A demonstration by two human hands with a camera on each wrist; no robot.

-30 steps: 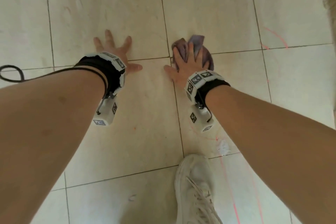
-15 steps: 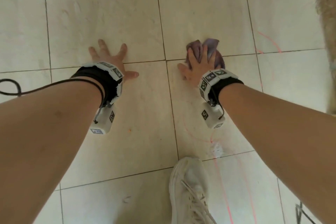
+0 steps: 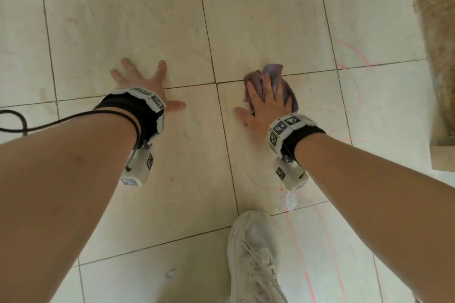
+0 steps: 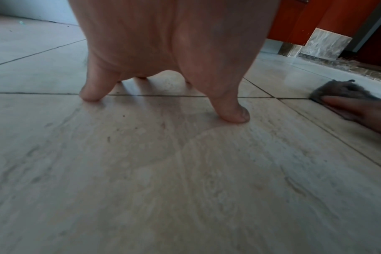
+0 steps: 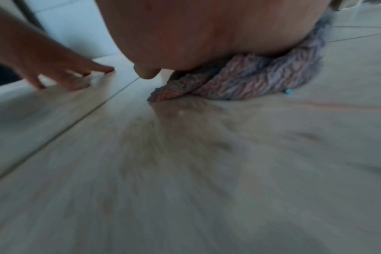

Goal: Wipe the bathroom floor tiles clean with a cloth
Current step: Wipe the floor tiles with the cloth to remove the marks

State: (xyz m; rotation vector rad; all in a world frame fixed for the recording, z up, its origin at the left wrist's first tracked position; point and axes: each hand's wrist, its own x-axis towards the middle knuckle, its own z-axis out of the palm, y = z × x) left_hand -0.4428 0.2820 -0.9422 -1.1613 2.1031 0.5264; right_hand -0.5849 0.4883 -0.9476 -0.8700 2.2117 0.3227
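Your right hand (image 3: 267, 103) lies flat on the purple-grey cloth (image 3: 285, 91), fingers straight and spread, pressing it against the cream floor tiles (image 3: 152, 19). The cloth sits bunched under your palm, just right of where two grout lines cross, with folds showing past your fingertips toward 12 o'clock and along the hand's 3 o'clock side. From the right wrist view the cloth (image 5: 250, 77) is squashed between palm and tile, and your thumb (image 5: 146, 73) hangs just beside its near corner.

Your left hand (image 3: 147, 83) is open too, fingers splayed and braced on the bare tile at about 9 o'clock from the cloth, well apart from it. The left wrist view shows the thumb tip (image 4: 235, 116) and little finger planted on the floor.

A white sneaker (image 3: 253, 258) stands at 6 o'clock from the cloth. Faint pink lines (image 3: 305, 273) run across the tiles beside it. A black cable (image 3: 14, 120) loops at your far left.
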